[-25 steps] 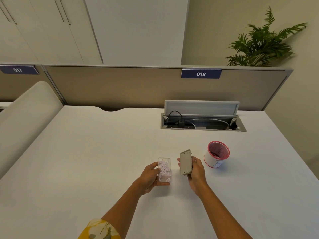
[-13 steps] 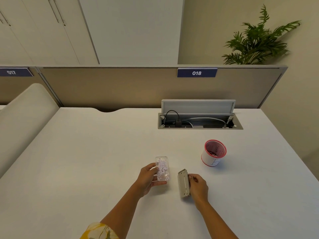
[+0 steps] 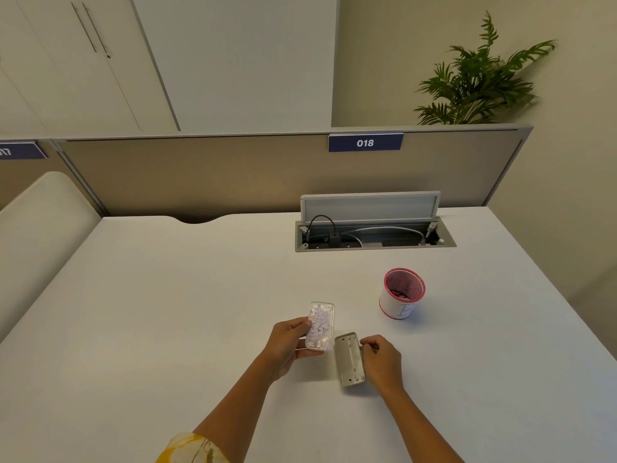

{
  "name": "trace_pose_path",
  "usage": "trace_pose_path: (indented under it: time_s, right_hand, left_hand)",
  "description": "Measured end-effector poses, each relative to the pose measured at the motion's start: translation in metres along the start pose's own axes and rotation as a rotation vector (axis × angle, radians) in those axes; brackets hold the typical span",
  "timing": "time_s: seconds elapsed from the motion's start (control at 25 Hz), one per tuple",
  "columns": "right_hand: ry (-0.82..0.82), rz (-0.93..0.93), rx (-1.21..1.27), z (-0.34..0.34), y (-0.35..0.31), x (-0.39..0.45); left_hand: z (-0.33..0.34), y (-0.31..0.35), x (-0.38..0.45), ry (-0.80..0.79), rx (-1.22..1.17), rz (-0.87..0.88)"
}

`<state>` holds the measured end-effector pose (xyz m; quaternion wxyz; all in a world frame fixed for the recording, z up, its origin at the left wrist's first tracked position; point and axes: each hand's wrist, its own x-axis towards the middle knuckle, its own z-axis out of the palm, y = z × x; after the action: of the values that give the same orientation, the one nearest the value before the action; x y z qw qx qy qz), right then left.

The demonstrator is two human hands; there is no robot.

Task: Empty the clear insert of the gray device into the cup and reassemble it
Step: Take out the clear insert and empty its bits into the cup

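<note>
The left hand (image 3: 286,342) is curled around the clear insert (image 3: 320,325), packed with pale bits and lifted just off the counter (image 3: 167,312). The right hand (image 3: 380,360) grips the edge of the gray device (image 3: 349,358), lying flat just beside the insert. The red-rimmed cup (image 3: 401,293) stands upright, well apart, near an open cable tray (image 3: 374,235). Both forearms reach in from below.

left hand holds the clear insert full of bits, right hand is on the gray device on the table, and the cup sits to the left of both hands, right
Not quite. In the head view the cup stands to the right of both hands, beyond the right hand. The left hand does hold the clear insert, and the gray device lies on the table.
</note>
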<state>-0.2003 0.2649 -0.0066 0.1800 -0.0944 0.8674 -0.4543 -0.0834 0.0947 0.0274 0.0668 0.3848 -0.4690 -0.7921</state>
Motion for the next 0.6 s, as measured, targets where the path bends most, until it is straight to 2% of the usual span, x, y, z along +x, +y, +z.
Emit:
trace_pose_path:
  time_s: [0.12,0.24,0.32,0.6]
  right_hand:
    - [0.047,-0.055,0.081,-0.004,-0.012,0.003]
    - [-0.061,-0.083,0.227,-0.007,-0.028,0.008]
    - [-0.107,-0.051,0.330,-0.010,-0.037,0.011]
    - [-0.139,0.049,0.435,-0.024,-0.039,0.021]
  left_hand:
    - [0.007,0.004,0.000,-0.023,0.015,0.002]
    - [0.017,0.008,0.001,-0.054,0.059,0.004]
    - [0.023,0.009,0.001,-0.071,0.091,0.008]
    - [0.038,0.015,0.003,-0.131,0.164,0.036]
